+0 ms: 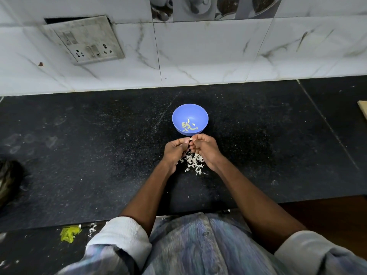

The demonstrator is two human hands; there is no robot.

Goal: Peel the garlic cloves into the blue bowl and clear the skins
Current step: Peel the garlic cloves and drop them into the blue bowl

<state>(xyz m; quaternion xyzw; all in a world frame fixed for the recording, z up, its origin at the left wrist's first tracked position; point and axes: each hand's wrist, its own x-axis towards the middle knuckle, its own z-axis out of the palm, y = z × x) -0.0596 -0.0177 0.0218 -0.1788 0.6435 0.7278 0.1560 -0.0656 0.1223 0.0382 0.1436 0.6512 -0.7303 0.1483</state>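
I stand at a black counter (79, 155) and look down at my two hands, which meet just near of a blue bowl (178, 116) in the middle of the counter. My left hand (175, 150) and right hand (205, 148) both have their fingers curled, and together they pinch one small pale garlic clove (190, 139) between the fingertips, just at the bowl's near rim. I cannot tell how much skin is left on it. Inside the bowl lies a small cluster of peeled cloves (188, 126), so I judge that the peeling is well under way. Below my hands, on the counter, sits a loose pile of white skins (193, 162), with a few stray flakes nearer to me; none of it looks cleared yet, so that step remains. I see no unpeeled cloves waiting on the counter, though my hands may hide some. For room, the counter runs wide and dark to the left and right of the bowl. The far edge meets a white tiled wall (218, 56) with a socket plate (83, 39) at far left. The near edge lies close to my body, and some skins lie along it.
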